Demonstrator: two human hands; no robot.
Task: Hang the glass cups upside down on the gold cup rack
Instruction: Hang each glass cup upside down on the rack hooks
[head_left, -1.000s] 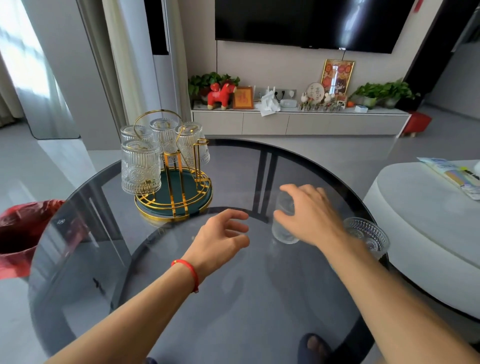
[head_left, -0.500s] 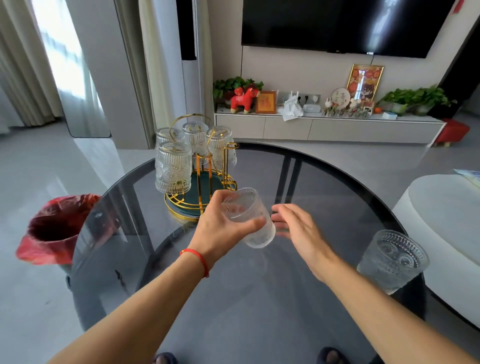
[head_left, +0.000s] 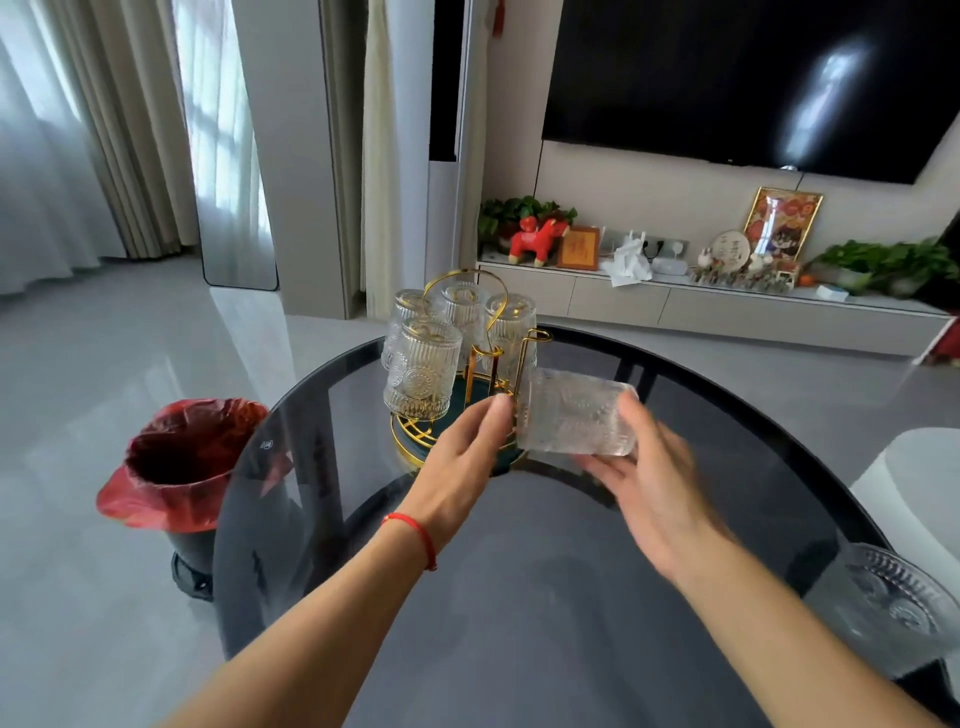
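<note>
The gold cup rack (head_left: 410, 442) with a green base stands at the far left of the round dark glass table (head_left: 519, 613). Several ribbed glass cups hang upside down on it; the nearest hung cup (head_left: 423, 376) is at its front left. A bare gold peg (head_left: 531, 345) rises on the rack's right side. Just right of that peg a glass cup (head_left: 576, 413) lies on its side in the air between both hands, mouth toward the rack. My left hand (head_left: 460, 457) pinches its mouth end. My right hand (head_left: 652, 486), blurred, cradles its base from below. Another glass cup (head_left: 891, 610) stands upright at the table's right edge.
A bin with a red liner (head_left: 182, 460) sits on the floor left of the table. A white rounded seat or table (head_left: 919, 467) is at the right. A low TV cabinet (head_left: 727, 312) with ornaments runs along the far wall.
The cup, held in my left hand alone before, has turned onto its side and moved up to the rack's right peg. My right hand has come onto its base.
</note>
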